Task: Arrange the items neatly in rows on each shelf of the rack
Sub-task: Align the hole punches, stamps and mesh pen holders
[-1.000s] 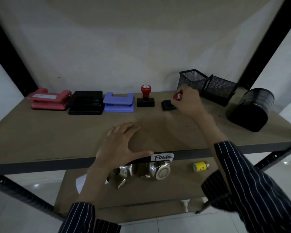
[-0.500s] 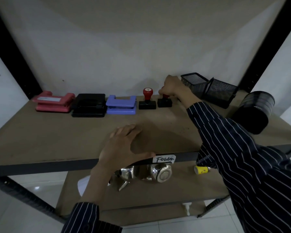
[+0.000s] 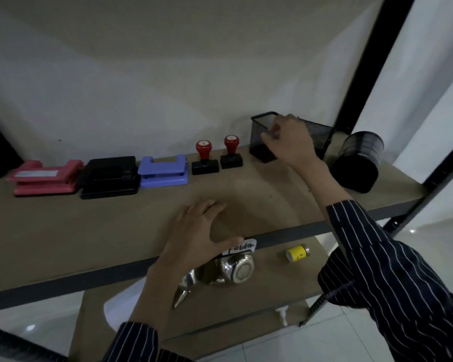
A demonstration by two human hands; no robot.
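Gripping the near mesh pen holder (image 3: 262,142) by its rim, ready to line it up.

Right hand (image 3: 290,143) pinches the holder's front wall, fingers closed on the mesh; left hand (image 3: 198,231) lies flat and spread, holding nothing, on the shelf (image 3: 63,231) front edge. Best slid along the back, kept square, stopping just beside the right-hand red stamp (image 3: 231,152) without knocking it. A second mesh holder (image 3: 318,130) sits touching behind, and a black round tub (image 3: 357,163) lies tipped to the right, crowding that end. Leftward, another stamp (image 3: 204,158) and blue (image 3: 164,172), black (image 3: 110,176) and pink (image 3: 46,176) punches already form the row.
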